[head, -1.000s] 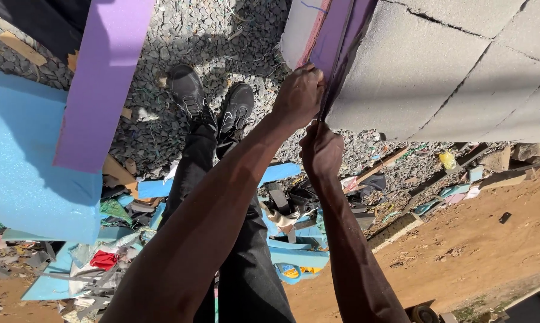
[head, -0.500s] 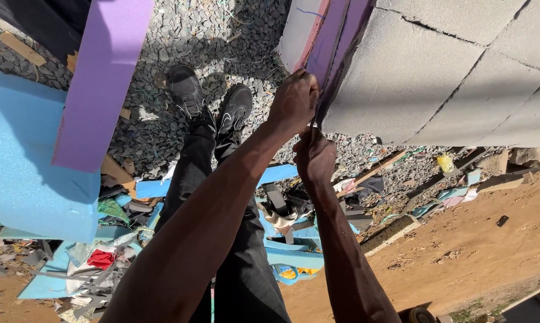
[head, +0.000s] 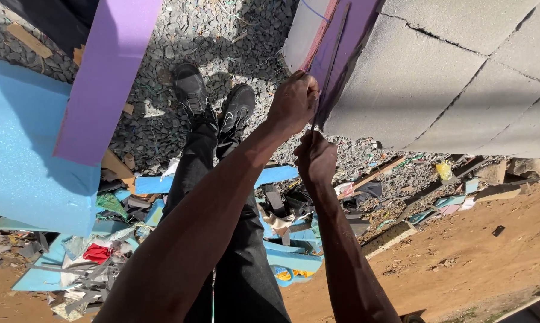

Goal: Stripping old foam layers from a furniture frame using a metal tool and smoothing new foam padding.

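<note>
While gripping one thin dark strip (head: 328,72): two hands, left (head: 294,101), right (head: 315,158), both clenched.

Thin dark blade (head: 333,57), long and narrow, running diagonally at upper centre of frame, set in the gap of the purple board (head: 351,36), lower end gripped, board edge against grey block wall (head: 461,72)

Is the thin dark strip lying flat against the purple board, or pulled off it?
Flat against the purple board: the strip runs along it, gripped by both hands.
</note>
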